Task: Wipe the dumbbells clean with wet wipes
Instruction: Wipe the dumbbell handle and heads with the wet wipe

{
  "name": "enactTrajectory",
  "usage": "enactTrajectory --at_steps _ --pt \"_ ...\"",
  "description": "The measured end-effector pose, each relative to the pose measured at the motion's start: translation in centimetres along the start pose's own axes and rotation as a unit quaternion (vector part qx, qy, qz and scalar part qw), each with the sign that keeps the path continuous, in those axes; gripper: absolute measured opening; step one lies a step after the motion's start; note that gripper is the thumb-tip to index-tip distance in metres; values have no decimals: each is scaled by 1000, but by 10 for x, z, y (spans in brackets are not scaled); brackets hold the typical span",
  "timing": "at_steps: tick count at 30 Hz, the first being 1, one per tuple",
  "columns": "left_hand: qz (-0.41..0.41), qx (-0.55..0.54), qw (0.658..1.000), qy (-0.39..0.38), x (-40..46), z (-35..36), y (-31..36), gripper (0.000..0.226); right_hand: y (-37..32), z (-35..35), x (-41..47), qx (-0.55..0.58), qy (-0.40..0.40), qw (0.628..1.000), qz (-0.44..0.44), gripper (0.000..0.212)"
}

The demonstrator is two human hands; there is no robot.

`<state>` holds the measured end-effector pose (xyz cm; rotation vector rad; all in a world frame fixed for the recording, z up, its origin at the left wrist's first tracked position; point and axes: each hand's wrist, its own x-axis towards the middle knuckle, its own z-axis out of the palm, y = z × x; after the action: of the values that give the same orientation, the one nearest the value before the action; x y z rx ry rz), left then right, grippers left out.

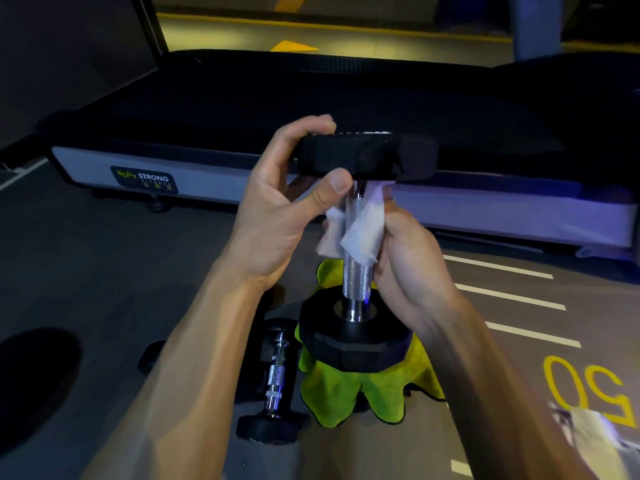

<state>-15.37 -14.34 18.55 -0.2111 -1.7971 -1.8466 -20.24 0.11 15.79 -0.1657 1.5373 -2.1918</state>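
Steel and rubber make this dumbbell [356,237] heavy and rigid, we judge. It stands on end on a green cloth [343,396]. Our left hand [277,202] curls round its top head, thumb beneath. Our right hand [408,258] pinches the soft wet wipe [360,233] round the knurled bar just below that thumb. The right fingers are hidden behind the bar. A second dumbbell [273,382] lies left, partly covered by our forearm.
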Motion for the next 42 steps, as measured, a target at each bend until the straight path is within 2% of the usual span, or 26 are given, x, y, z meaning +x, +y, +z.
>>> enactTrajectory --at_steps 3,5,6,8,11,13,16,18,20,23,26,30,33,34,36,38,42 --pt "-12 -14 1000 -4 -1 -2 -3 49 9 -7 -6 -66 -1 997 32 37" --pt "-15 -11 1000 -3 -1 -2 -3 46 1 -5 -5 -172 17 985 5 32" --pt "-13 -4 1000 -1 -1 -1 -2 48 -6 -1 -3 -209 42 977 -18 38" --pt "-10 15 1000 1 0 1 0 48 -20 13 -1 -211 108 968 -77 45" --pt "-7 41 999 8 2 3 0 42 -18 25 -3 -175 176 961 -118 40" --pt "0 59 998 18 3 2 -2 42 -9 31 -15 -217 156 950 -161 37" --pt "-1 69 997 17 2 1 -1 43 -3 40 -20 -285 109 925 -228 14" --pt "-2 65 998 9 1 1 0 44 -4 45 -16 -320 121 908 -242 7" --pt "-5 60 998 3 1 3 2 44 -6 44 -12 -336 140 901 -238 9" --pt "-3 61 998 9 2 4 4 43 -12 31 -11 -305 92 923 -215 17" --pt "2 71 997 16 3 3 2 42 -12 18 -2 -240 25 960 -139 28" --pt "0 86 996 21 4 3 0 42 -15 17 4 -74 32 993 -88 25" --pt "-3 79 997 16 3 3 2 43 -16 18 0 -19 42 997 -59 32" --pt "-1 77 997 13 2 3 3 43 -15 18 -2 -44 44 996 -67 35" --pt "3 75 997 11 0 3 4 42 -11 14 -5 -172 50 978 -107 39" --pt "4 79 997 12 -1 4 4 42 -9 8 -11 -307 38 938 -155 39" --pt "-2 83 997 3 0 5 5 43 -6 -7 -25 -483 6 855 -189 39"
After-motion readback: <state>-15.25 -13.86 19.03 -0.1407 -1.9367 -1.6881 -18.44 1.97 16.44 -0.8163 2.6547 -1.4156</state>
